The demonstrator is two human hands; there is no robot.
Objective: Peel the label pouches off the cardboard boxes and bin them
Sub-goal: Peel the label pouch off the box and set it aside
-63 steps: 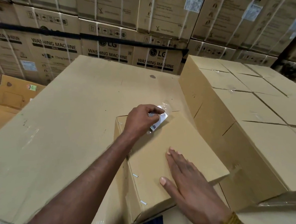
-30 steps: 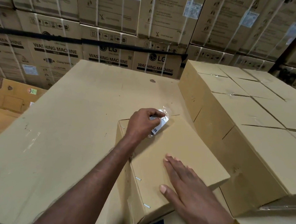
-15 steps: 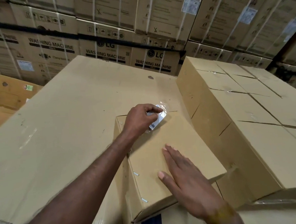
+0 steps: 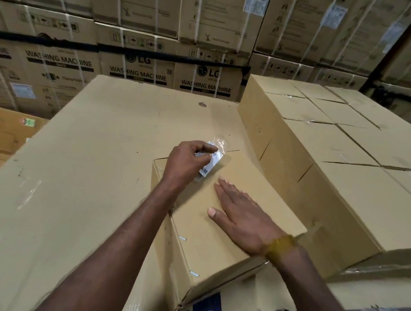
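Head view, nearest first: a dark blue printed strip shows at the bottom edge, just under the front lip of a small cardboard box that lies tilted on a large flat cardboard sheet. Metal staples run down the box's left seam. The right hand rests flat on the top panel of this box, fingers straight and together, thumb spread to the left; a yellow-brown band circles its wrist. Further up the same panel, near the box's far edge, the left hand has its fingers curled and pinches the label pouch, a clear plastic sleeve with a white barcode slip inside. The pouch's upper end is lifted and crinkled above the fingers, while its lower end with the barcode lies against the cardboard. To the right, a block of taped plain cartons stands higher than the sheet. At the far left sits an open brown carton. Behind everything rises a wall of stacked, strapped washing machine boxes.
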